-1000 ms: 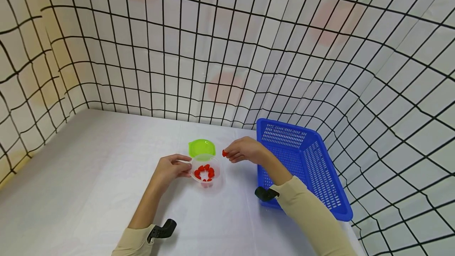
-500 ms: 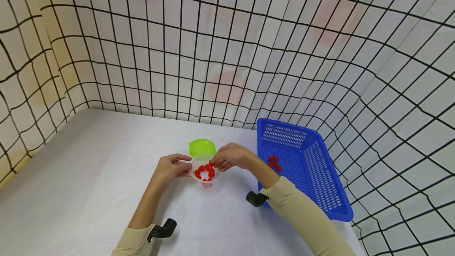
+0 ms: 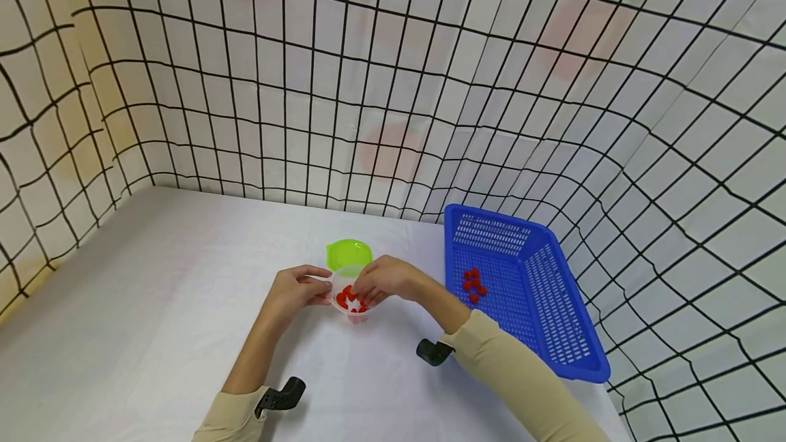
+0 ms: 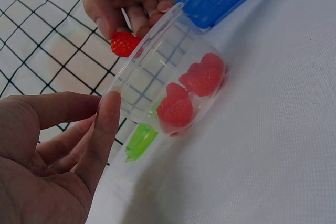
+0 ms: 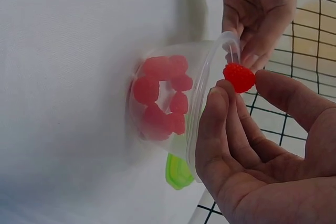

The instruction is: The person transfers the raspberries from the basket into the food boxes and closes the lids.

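Observation:
My left hand [image 3: 299, 287] pinches the rim of a clear plastic tub [image 4: 149, 74] between thumb and fingers, on the tub's left side. Inside, several red raspberries [image 5: 146, 88] lie in a ring on the bottom. Just over the tub's mouth, my right hand [image 3: 388, 278] holds one more raspberry [image 5: 239, 77] between thumb and fingertips. That raspberry also shows in the left wrist view; in the head view the right fingers hide it. Behind the tub lies a bright green lid [image 3: 348, 254] on the white table.
A blue perforated basket [image 3: 580, 305] stands on the right, with several loose raspberries [image 3: 474, 285] near its left side. Black wire grid [image 3: 368, 108] over white cloth walls in the back and both sides. The white tabletop [image 3: 159, 292] extends left.
My right hand has moved left from beside the basket to over the tub, carrying the raspberry. The basket's raspberries have come into view. My left hand stays on the tub.

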Action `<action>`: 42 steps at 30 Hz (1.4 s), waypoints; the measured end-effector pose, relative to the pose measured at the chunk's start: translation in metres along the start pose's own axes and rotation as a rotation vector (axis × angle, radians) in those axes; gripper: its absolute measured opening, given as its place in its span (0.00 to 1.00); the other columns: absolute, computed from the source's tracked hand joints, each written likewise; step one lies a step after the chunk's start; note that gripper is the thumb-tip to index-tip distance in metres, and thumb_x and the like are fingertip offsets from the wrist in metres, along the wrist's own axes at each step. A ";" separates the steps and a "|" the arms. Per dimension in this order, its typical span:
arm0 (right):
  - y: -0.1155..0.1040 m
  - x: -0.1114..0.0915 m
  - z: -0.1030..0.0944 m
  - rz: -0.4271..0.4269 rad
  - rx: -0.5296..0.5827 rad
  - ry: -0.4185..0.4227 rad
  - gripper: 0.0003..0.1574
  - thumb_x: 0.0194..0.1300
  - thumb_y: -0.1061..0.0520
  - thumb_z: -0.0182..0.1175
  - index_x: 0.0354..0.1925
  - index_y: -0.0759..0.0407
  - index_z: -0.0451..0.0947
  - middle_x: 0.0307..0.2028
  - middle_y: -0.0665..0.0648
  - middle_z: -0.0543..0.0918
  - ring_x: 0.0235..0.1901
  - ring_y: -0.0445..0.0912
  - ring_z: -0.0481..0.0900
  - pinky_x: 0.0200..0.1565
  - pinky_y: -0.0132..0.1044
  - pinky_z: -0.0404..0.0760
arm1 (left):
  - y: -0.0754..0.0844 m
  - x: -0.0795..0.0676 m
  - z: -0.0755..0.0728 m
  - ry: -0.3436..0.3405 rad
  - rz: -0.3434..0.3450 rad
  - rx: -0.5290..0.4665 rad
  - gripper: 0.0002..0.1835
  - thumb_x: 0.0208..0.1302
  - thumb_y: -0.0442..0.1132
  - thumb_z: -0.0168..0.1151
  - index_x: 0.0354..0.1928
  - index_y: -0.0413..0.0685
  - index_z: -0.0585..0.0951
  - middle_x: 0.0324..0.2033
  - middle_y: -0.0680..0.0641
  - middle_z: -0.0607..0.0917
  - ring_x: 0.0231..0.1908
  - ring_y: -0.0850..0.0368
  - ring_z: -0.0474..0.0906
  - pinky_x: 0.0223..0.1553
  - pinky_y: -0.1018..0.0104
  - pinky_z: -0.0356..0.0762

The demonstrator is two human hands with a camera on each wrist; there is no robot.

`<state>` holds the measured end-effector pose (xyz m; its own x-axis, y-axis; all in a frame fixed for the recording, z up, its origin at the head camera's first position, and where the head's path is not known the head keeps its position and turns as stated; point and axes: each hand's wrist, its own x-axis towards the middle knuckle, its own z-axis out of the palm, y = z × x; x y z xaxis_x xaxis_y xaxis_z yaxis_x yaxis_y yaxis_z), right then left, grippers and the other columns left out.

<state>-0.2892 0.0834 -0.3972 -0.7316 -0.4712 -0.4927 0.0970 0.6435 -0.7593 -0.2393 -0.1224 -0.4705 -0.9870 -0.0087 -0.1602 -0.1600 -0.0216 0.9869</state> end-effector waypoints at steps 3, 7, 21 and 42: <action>0.002 0.001 0.000 0.001 -0.007 0.001 0.14 0.65 0.56 0.66 0.43 0.66 0.86 0.35 0.56 0.87 0.34 0.48 0.85 0.44 0.37 0.89 | 0.000 -0.001 0.000 -0.003 0.005 -0.006 0.15 0.66 0.31 0.65 0.52 0.30 0.82 0.32 0.41 0.88 0.25 0.56 0.87 0.35 0.66 0.88; 0.003 0.001 0.001 -0.002 -0.016 0.004 0.14 0.65 0.55 0.66 0.42 0.64 0.86 0.35 0.55 0.87 0.33 0.47 0.85 0.44 0.36 0.89 | 0.001 -0.001 0.001 -0.001 -0.008 -0.006 0.16 0.66 0.31 0.65 0.53 0.30 0.82 0.31 0.42 0.88 0.25 0.56 0.87 0.35 0.67 0.88; 0.003 -0.002 0.001 -0.014 -0.053 -0.035 0.15 0.66 0.55 0.65 0.44 0.65 0.86 0.40 0.60 0.88 0.36 0.47 0.84 0.45 0.35 0.88 | 0.000 -0.001 0.000 -0.016 0.000 -0.024 0.17 0.65 0.31 0.65 0.54 0.29 0.81 0.33 0.40 0.88 0.26 0.56 0.87 0.36 0.64 0.89; 0.002 -0.004 -0.009 -0.026 -0.009 -0.008 0.20 0.66 0.54 0.65 0.50 0.68 0.84 0.40 0.61 0.88 0.41 0.53 0.87 0.46 0.39 0.89 | 0.001 -0.002 0.000 -0.010 0.007 -0.004 0.17 0.66 0.31 0.65 0.54 0.29 0.81 0.32 0.41 0.88 0.26 0.55 0.87 0.36 0.65 0.89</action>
<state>-0.2917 0.0919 -0.3932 -0.7283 -0.4927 -0.4762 0.0716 0.6364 -0.7680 -0.2379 -0.1222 -0.4691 -0.9883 0.0013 -0.1526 -0.1526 -0.0258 0.9880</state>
